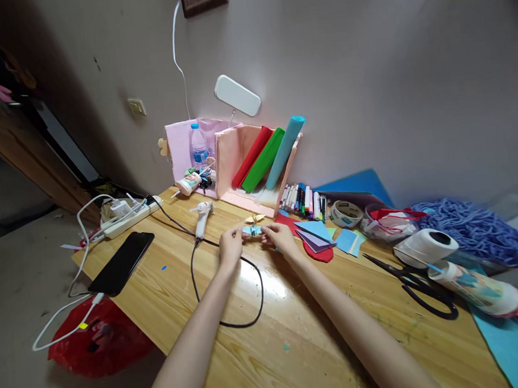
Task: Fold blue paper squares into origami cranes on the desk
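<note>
A small folded light-blue paper piece is held between my two hands over the middle of the table. My left hand pinches its left end, and my right hand pinches the right end. Just behind it lies a yellow folded paper piece. A white glue gun rests to the left, its black cord looping beneath my left wrist. To the right of my right hand are folded blue and purple papers on a red round piece.
Black scissors, a white thread spool, a tape roll and blue yarn occupy the right. Markers lie before a pink box with coloured rolls. A phone and power strip sit at the left edge.
</note>
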The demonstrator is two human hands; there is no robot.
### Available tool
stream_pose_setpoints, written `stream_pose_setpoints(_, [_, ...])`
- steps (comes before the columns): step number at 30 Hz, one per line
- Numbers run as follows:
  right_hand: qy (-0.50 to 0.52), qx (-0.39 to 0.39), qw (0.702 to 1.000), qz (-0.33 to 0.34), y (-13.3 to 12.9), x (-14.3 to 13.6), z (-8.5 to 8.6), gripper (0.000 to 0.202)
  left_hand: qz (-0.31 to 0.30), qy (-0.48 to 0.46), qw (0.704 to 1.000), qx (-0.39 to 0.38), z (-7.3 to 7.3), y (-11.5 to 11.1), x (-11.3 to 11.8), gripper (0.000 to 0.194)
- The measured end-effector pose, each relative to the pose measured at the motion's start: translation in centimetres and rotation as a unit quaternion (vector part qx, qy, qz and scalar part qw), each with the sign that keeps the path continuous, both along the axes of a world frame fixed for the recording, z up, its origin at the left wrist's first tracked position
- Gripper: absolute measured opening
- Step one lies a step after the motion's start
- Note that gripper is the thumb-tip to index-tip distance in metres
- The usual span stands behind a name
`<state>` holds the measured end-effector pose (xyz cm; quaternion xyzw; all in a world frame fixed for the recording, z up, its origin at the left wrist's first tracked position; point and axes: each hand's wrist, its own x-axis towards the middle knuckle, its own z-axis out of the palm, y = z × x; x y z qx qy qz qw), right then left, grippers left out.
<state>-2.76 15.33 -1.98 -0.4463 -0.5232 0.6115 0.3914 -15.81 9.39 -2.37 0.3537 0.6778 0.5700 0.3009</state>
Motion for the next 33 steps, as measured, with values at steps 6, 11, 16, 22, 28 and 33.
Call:
stream_pose_setpoints(6, [-0.004,0.038,0.999,-0.034,1.0,-0.4,-0.6,0.021,-0.004,0.061,0.998,-0.006,-0.5,0.5,-0.1,0.023])
stream_pose_setpoints(11, [-0.021,0.071,0.995,-0.062,1.6,-0.5,-0.7,0.023,0.006,0.089,0.996,-0.024,-0.7,0.8,-0.1,0.022])
stream_pose_setpoints(16, [-0.07,0.105,0.99,-0.066,2.7,-0.9,-0.9,0.024,0.004,0.111,0.993,-0.036,-0.9,1.0,-0.2,0.025])
stream_pose_setpoints(22, [-0.168,0.176,0.969,-0.031,3.1,-0.3,-0.4,0.02,0.005,0.164,0.985,-0.052,-0.6,0.7,-0.1,0.034])
stream_pose_setpoints(28, [-0.223,0.316,0.922,-0.007,1.0,3.6,1.6,0.025,0.071,0.218,0.973,-0.028,0.5,0.1,0.7,0.037])
stream_pose_setpoints(33, [-0.333,0.406,0.846,0.094,-0.5,8.2,0.7,0.041,0.042,0.275,0.958,0.071,2.0,-1.4,3.0,0.029])
